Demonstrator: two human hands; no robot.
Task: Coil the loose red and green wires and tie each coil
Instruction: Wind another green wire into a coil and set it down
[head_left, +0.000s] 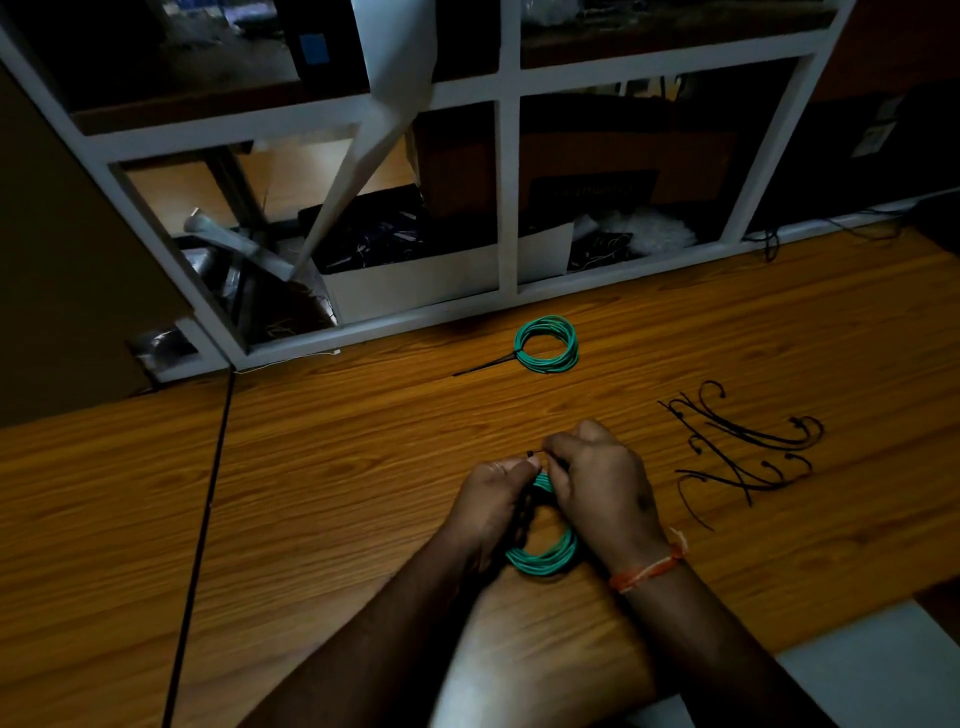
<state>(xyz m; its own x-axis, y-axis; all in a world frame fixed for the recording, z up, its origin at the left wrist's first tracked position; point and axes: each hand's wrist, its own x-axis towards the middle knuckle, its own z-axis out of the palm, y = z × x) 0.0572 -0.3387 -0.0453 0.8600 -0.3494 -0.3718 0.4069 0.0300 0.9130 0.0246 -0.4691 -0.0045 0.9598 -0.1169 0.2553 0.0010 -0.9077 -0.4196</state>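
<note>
Coil (543, 558) top behind hands (550, 486)

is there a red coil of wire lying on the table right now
No: the only coil lying free on the wooden table is a green coil near the shelf, and the hands hold another green one.

Both forearms are bare, with no sleeves showing anywhere up to the near edge of the view. The right hand (597, 483) has an orange thread band (649, 569) tied round its wrist, with a short pale frayed end sticking out. The left hand (488, 512) wears nothing at all.
</note>
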